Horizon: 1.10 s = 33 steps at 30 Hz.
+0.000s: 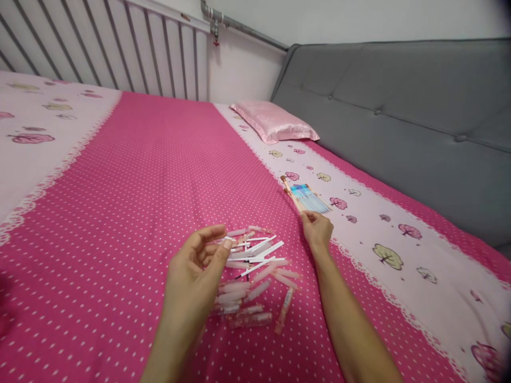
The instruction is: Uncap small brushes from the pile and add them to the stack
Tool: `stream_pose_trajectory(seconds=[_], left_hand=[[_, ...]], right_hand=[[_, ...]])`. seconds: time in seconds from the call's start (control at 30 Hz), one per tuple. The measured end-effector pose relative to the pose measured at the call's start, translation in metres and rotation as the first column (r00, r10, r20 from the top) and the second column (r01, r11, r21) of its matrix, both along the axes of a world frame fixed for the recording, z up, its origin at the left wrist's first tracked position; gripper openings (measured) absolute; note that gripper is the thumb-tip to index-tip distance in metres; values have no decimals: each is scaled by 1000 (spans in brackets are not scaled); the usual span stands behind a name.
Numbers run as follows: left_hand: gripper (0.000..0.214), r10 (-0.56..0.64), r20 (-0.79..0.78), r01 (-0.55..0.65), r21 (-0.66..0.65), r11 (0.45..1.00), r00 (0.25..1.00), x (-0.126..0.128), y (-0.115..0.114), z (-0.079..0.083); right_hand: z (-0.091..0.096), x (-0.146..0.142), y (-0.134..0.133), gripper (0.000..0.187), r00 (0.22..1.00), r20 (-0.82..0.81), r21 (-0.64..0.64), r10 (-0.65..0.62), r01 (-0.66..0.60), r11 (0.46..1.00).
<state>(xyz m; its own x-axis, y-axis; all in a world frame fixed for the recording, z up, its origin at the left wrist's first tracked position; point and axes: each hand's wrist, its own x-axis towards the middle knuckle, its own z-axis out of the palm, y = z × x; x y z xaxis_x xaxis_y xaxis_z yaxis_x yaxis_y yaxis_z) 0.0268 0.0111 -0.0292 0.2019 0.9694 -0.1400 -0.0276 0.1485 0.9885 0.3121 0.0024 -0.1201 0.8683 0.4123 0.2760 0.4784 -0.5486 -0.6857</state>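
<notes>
My right hand (318,230) is closed on a slim pen-like stick (292,194), pale with a brown end, its tip pointing away to the upper left. Just beside it lies a neat row of slim sticks (310,199) with blue and clear parts, like pens. Over the near side of a loose pile, my left hand (202,255) has curled fingers, with the thumb apart from them and nothing visible between. In that pile are thin white sticks (263,252), pink translucent tubes (233,287) and a pink patterned tube (284,311) lying at its right edge.
A bright pink dotted bedsheet (159,175) with pale printed bands spreads under everything. At the far right corner lies a pink satin pillow (275,121), against a grey padded headboard (399,96). A white radiator (104,45) and a pipe (247,26) stand at the back wall.
</notes>
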Motion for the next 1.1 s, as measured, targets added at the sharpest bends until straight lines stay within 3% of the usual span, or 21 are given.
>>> stream_pose_trajectory(seconds=[0.17,0.63,1.1], left_hand=[[39,0,1,0,-19,1000,1000,1,-1,2],[40,15,29,-15,-16,1000,999,4,-3,4],[39,-3,-11,2,-11,1000,1000,2,-2,4]], right_hand=[[-11,7,1,30,997,-5,-64,-73,72,995],[-15,8,4,28,993,10,-151,-118,118,981],[-16,7,4,26,991,35,-109,-131,134,985]])
